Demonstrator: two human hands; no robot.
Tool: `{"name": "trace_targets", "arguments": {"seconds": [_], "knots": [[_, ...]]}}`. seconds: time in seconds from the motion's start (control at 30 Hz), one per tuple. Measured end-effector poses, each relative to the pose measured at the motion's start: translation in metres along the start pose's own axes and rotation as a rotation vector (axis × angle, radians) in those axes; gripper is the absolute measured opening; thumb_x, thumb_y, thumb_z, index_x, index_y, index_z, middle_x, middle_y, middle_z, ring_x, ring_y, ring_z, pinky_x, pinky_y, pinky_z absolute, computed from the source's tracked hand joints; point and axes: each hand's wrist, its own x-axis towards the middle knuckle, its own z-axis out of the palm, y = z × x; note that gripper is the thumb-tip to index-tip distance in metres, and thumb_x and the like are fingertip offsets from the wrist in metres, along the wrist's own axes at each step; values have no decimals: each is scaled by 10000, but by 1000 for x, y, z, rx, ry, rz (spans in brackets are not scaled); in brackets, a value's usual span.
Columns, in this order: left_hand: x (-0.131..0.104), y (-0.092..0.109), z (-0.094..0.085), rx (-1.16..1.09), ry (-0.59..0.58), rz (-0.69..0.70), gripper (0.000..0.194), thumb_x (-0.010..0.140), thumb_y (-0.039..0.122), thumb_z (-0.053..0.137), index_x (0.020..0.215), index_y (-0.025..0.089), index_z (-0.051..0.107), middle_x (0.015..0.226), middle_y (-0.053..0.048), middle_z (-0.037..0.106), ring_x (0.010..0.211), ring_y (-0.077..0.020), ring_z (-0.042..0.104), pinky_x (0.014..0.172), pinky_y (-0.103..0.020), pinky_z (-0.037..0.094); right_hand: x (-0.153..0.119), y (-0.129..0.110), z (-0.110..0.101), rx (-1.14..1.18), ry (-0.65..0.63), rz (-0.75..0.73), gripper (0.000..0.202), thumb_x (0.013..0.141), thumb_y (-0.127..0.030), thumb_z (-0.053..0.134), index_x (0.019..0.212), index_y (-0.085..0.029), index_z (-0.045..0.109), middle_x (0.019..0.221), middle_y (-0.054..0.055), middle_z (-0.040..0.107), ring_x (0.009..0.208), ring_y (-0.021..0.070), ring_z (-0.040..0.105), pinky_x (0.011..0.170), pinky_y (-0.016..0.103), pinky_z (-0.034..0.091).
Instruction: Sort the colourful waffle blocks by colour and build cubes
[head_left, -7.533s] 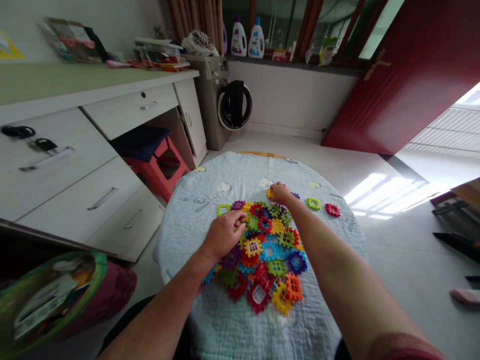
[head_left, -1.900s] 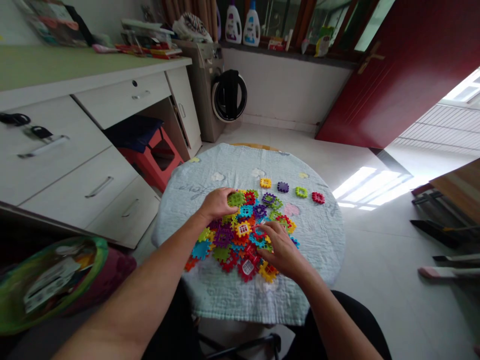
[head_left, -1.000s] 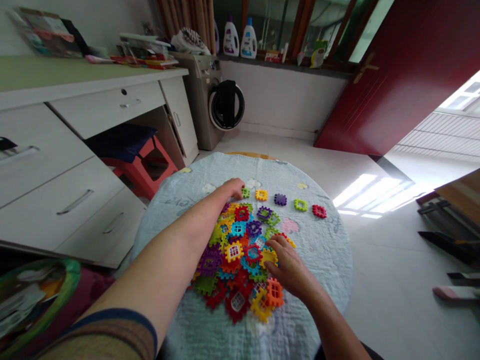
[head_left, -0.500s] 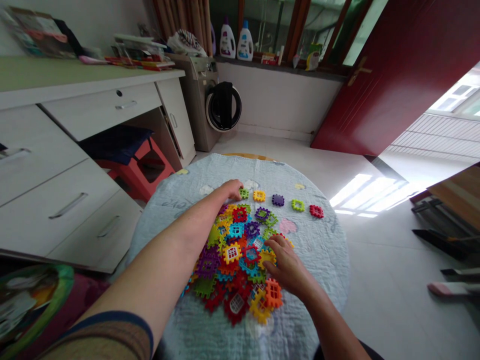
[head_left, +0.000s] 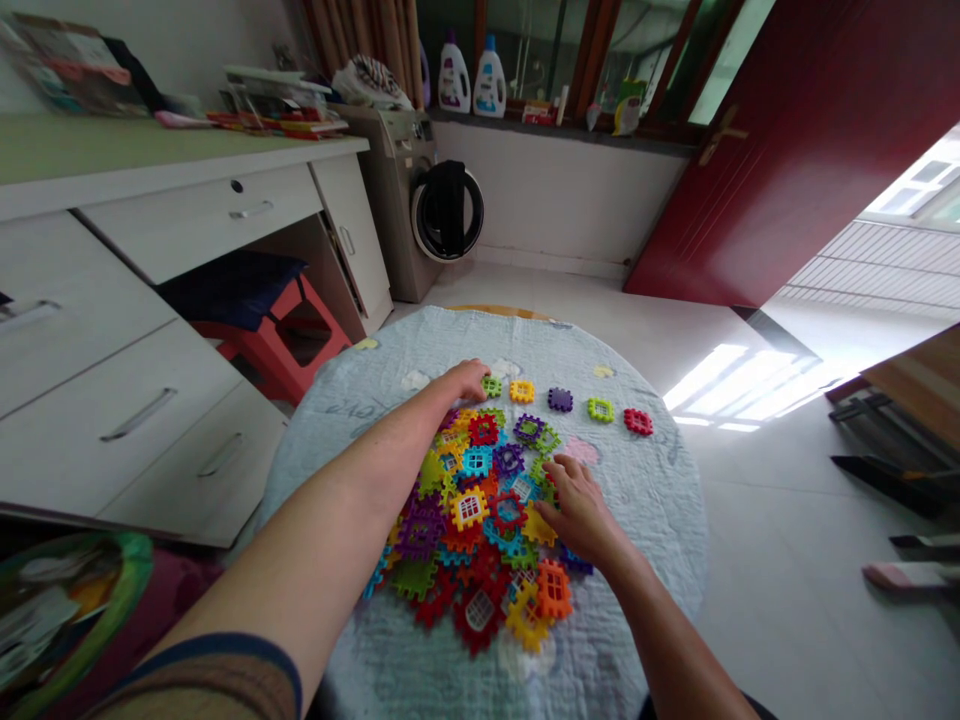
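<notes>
At the far side of the round table, my left hand has its fingers closed at the edge of a small green toothed plastic building block. That block sits at the left end of a spaced row with a yellow block, a purple block, another green block and a red block. My right hand is open, fingers apart, at the right edge of a pile of mixed colourful blocks. Its fingertips touch or hover over the pile; what lies beneath the palm is hidden.
A pale blue cloth covers the table. Left stand a white desk and a red stool; beyond are a washing machine with its door ajar and a red door. A bin stands at lower left.
My right hand has shifted slightly up and to the right along the pile's edge. A dark blue block now shows beneath its wrist. My left hand stays at the green block.
</notes>
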Motion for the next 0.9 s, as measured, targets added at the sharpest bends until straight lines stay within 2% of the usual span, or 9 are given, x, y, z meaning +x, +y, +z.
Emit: {"name": "trace_targets", "arguments": {"seconds": [0.13, 0.27, 0.33, 0.4, 0.47, 0.5, 0.63, 0.77, 0.9], "knots": [[0, 1, 0, -41, 19, 0, 683, 526, 251, 712, 1196, 179, 605, 1197, -91, 592, 1044, -261, 599, 877, -276, 480, 0, -2, -4, -24, -68, 28, 520, 796, -310, 584, 1287, -153, 511, 1371, 172, 427, 1229, 312, 401, 995, 438, 355], [-14, 1, -2, -92, 107, -31, 879, 546, 241, 729, 1361, 125, 420, 1318, -153, 490, 1183, -295, 517, 976, -323, 434, -1, -2, -9, -34, -118, 48, 527, 795, -315, 579, 1293, -160, 504, 1367, 154, 424, 1226, 297, 392, 993, 404, 344], [-30, 3, -2, -109, 167, -47, 796, 638, 247, 683, 1369, 124, 393, 1335, -157, 471, 1221, -282, 486, 1018, -341, 398, -2, -1, -10, -36, -132, 64, 527, 796, -321, 575, 1294, -166, 502, 1360, 148, 426, 1217, 294, 393, 984, 392, 342], [-52, 6, 1, -128, 207, -49, 581, 759, 269, 590, 1308, 133, 460, 1296, -148, 506, 1207, -258, 497, 1035, -349, 379, -2, 0, -10, -32, -144, 75, 526, 796, -321, 570, 1297, -178, 496, 1345, 142, 436, 1186, 288, 414, 961, 381, 352], [-76, 10, 6, -165, 187, -25, 423, 842, 326, 504, 1221, 145, 544, 1235, -141, 559, 1161, -248, 533, 1017, -354, 392, -3, -1, -9, -28, -154, 74, 512, 796, -318, 565, 1286, -185, 497, 1320, 139, 452, 1154, 283, 431, 933, 373, 361], [-87, 13, 9, -178, 145, -4, 412, 861, 366, 480, 1202, 150, 564, 1220, -138, 576, 1151, -250, 542, 1003, -354, 401, -3, -1, -8, -29, -157, 72, 503, 794, -318, 565, 1276, -186, 502, 1310, 140, 458, 1146, 283, 434, 923, 372, 363], [-118, 25, 20, -149, 25, 67, 551, 834, 509, 513, 1257, 159, 550, 1258, -142, 573, 1175, -274, 530, 1008, -368, 388, -5, -6, -6, -49, -155, 56, 479, 783, -329, 578, 1239, -197, 521, 1308, 138, 457, 1157, 294, 418, 912, 379, 359], [-136, 38, 25, -122, 33, 104, 632, 783, 509, 585, 1318, 180, 515, 1301, -143, 542, 1192, -281, 517, 1014, -368, 384, -8, -10, -8, -68, -162, 15, 452, 782, -324, 580, 1217, -212, 534, 1299, 126, 462, 1170, 288, 409, 912, 373, 361], [-162, 52, 28, -51, 58, 161, 600, 776, 501, 603, 1317, 251, 532, 1413, -124, 447, 1306, -303, 405, 1081, -417, 307, -11, -11, -10, -69, -174, -21, 444, 793, -344, 572, 1217, -219, 541, 1276, 120, 479, 1153, 277, 424, 911, 368, 365]]}}
